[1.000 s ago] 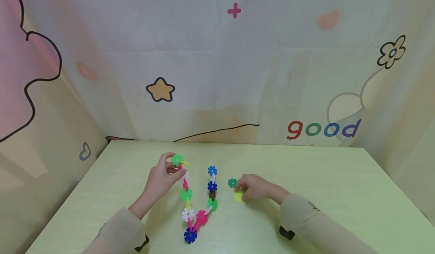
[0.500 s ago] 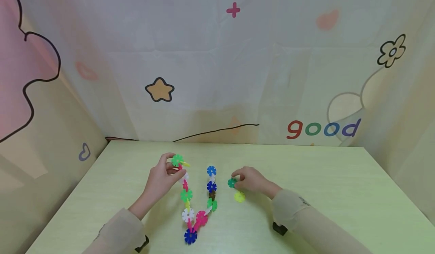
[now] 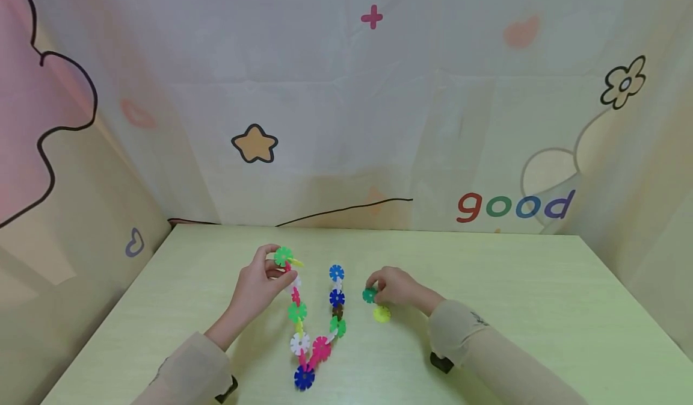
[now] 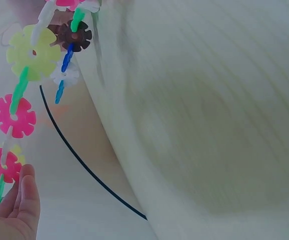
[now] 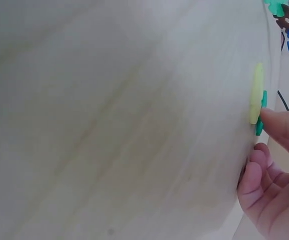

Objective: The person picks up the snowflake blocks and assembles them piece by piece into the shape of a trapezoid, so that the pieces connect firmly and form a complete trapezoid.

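My left hand grips the upper left end of a chain of interlocking plastic snowflake discs, near a light green disc. In the left wrist view, a pink disc hangs just past the fingertips. The chain bends in a V, with a dark blue disc at the near end and a blue disc ending the right arm. My right hand pinches a loose dark green snowflake disc at the table, thumb against its edge. Beside it lies a yellow snowflake disc, seen edge-on in the right wrist view.
The pale wooden table extends to both sides of the hands. A printed curtain with a star, a flower and the word "good" hangs behind its back edge.
My right hand has gone from the yellow disc to the dark green disc, which has shifted slightly toward me. The yellow disc lies released. My left hand stays in place with the chain.
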### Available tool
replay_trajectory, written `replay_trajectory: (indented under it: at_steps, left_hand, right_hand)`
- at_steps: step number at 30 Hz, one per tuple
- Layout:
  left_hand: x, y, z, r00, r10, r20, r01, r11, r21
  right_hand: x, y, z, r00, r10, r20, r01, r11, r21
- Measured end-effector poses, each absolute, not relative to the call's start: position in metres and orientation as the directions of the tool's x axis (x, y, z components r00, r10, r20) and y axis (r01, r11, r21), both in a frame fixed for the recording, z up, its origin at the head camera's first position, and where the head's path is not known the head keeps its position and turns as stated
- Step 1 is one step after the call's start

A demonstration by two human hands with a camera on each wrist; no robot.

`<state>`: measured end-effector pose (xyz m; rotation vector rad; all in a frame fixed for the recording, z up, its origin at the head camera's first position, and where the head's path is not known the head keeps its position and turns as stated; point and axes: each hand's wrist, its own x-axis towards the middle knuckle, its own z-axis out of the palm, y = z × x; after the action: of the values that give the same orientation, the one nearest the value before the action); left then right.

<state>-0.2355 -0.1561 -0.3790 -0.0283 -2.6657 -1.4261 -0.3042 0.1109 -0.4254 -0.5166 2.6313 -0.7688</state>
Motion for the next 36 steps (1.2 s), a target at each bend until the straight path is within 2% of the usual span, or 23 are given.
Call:
replay_trajectory:
  at_steps: [22,27,36]
  left_hand:
    - [-0.236,-0.155,-0.376,-0.992,-0.034,0.121,0.081,0.559,0.825]
    - [-0.235,-0.152,-0.376,-0.994,-0.034,0.105,0.072,0.524,0.849]
    - [-0.23,-0.143,-0.376,-0.994,-0.036,0.099,0.071,0.458,0.886]
  right_hand:
    - [-0.302,0.111,-0.425,-0.878,-0.439,-0.188,-0.262,0.772,-0.579]
    - [-0.3,0.118,-0.425,-0.888,-0.435,-0.149,-0.25,0.729,-0.637]
    - [-0.295,0.126,-0.414,-0.905,-0.422,-0.047,-0.226,0.572,-0.788]
